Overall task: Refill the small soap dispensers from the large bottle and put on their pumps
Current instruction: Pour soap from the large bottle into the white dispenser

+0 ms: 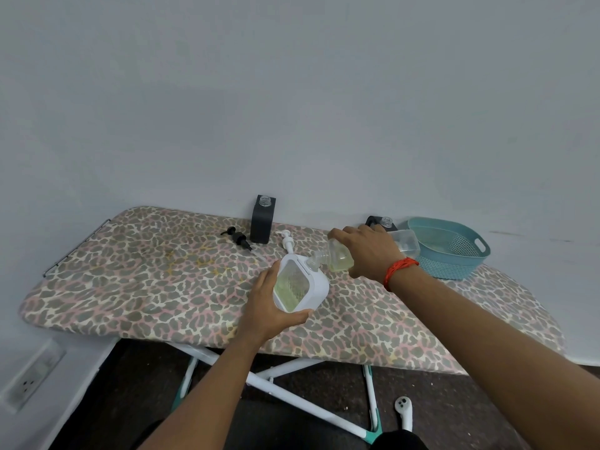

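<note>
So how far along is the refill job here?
Nothing is finished: no dispenser has a pump on. In hand: left hand holds the partly filled white dispenser while right hand tips the large bottle into its neck. Left: the black dispenser and the second black dispenser stand open-necked; the black pumps and white pump lie on the board.

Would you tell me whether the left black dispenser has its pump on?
Off. The black dispenser shows a bare, open neck, and black pumps lie beside it.

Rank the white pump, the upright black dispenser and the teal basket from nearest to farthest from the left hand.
1. White pump, just beyond the left hand.
2. Upright black dispenser, behind it by the wall.
3. Teal basket, far right.
</note>
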